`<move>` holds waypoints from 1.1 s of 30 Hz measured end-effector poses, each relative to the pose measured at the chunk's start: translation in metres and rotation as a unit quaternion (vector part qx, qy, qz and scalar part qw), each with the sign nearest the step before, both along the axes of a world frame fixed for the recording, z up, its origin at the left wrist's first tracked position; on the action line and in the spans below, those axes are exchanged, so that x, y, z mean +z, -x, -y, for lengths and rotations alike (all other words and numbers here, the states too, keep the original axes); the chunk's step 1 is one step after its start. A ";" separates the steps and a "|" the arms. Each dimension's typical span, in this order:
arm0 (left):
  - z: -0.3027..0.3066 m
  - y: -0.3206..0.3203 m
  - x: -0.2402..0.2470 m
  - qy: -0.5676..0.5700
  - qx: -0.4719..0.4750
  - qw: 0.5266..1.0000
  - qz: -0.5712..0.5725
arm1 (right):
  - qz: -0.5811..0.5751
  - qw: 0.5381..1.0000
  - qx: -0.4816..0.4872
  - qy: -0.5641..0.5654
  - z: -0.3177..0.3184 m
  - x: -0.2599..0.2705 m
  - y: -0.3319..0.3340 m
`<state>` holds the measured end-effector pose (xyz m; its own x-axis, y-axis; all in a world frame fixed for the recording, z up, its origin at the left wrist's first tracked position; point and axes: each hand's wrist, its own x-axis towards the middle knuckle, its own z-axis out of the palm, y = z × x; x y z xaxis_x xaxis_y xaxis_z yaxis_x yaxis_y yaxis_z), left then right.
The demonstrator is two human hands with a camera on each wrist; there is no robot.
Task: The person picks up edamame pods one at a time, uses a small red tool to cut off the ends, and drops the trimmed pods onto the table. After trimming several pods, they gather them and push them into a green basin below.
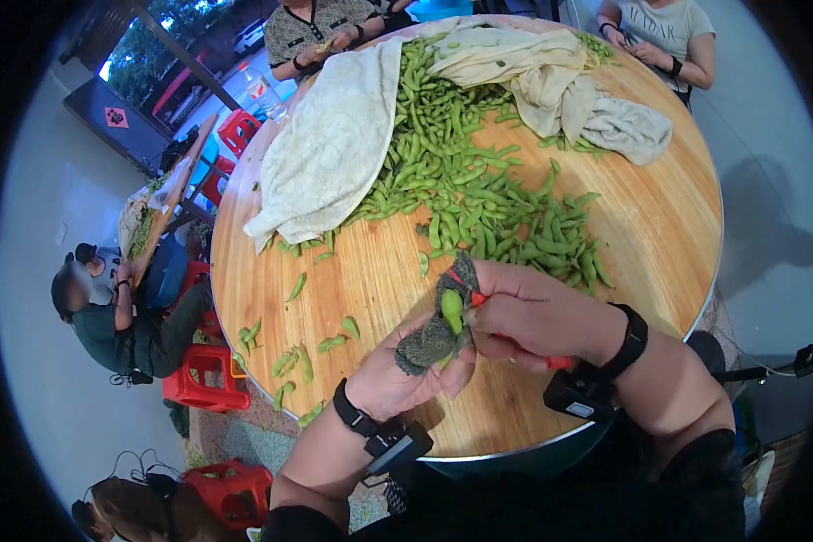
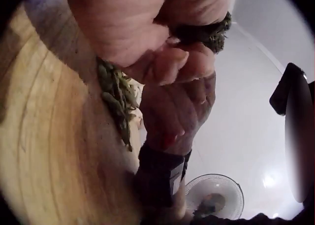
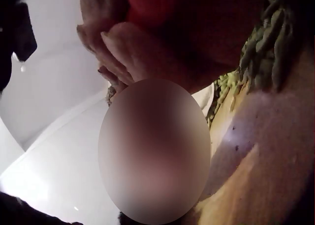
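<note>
Round wooden table, filling the middle of the head view. Across its far half, a broad heap of green pods, spread from the far edge down to the centre. Over the heap's left side, 1 pale cloth, draped toward the left edge. Over its far right side, a 2nd crumpled cloth. Along the left and near-left edge, loose pods, scattered singly and well apart from the heap. Around the table, 3 seated people: 2 at the far edge, 1 off the left edge beside red stools.

Above the near edge, the 2 hands, touching each other. At the left hand: palm up, fingers curled, tips sheathed in grey-green knitted covers, pinching 1 green pod upright between thumb and fingers. At the right hand: fingers curled and pressed together round a red-handled tool, with red visible at the fingertips and again below the palm. Working end hidden.

Green pod off the wood, over the near part of the table, just short of the heap's near fringe, between the 2 hands. Black straps on both wrists.
</note>
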<state>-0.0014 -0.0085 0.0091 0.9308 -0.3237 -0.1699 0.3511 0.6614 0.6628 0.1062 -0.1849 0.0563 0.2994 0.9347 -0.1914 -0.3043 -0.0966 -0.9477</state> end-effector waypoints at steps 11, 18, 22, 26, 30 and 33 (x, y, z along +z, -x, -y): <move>0.007 -0.014 -0.013 -0.361 0.192 0.890 0.203 | 0.348 0.927 -0.138 0.001 -0.005 -0.019 -0.005; -0.006 -0.004 -0.005 -0.419 0.050 0.897 0.130 | 0.521 0.853 -0.038 0.007 -0.007 -0.022 0.003; 0.004 -0.002 0.007 -0.339 0.035 0.935 0.095 | 0.480 0.875 0.003 -0.071 -0.004 -0.025 -0.016; -0.002 -0.003 0.017 -0.279 -0.024 0.960 -0.013 | 0.242 0.966 0.045 0.084 -0.001 -0.006 -0.012; -0.009 -0.008 -0.008 -0.138 -0.056 0.989 -0.006 | 0.289 0.953 0.012 0.091 -0.003 -0.008 -0.009; -0.002 -0.010 -0.012 -0.126 0.013 0.992 -0.024 | 0.537 0.841 -0.052 0.046 -0.008 -0.026 -0.003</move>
<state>0.0084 -0.0066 -0.0029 0.9270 -0.2414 -0.2870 0.3716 0.4870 0.7904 0.1095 -0.1765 0.0305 0.4249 0.8890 0.1707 0.7111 -0.2111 -0.6706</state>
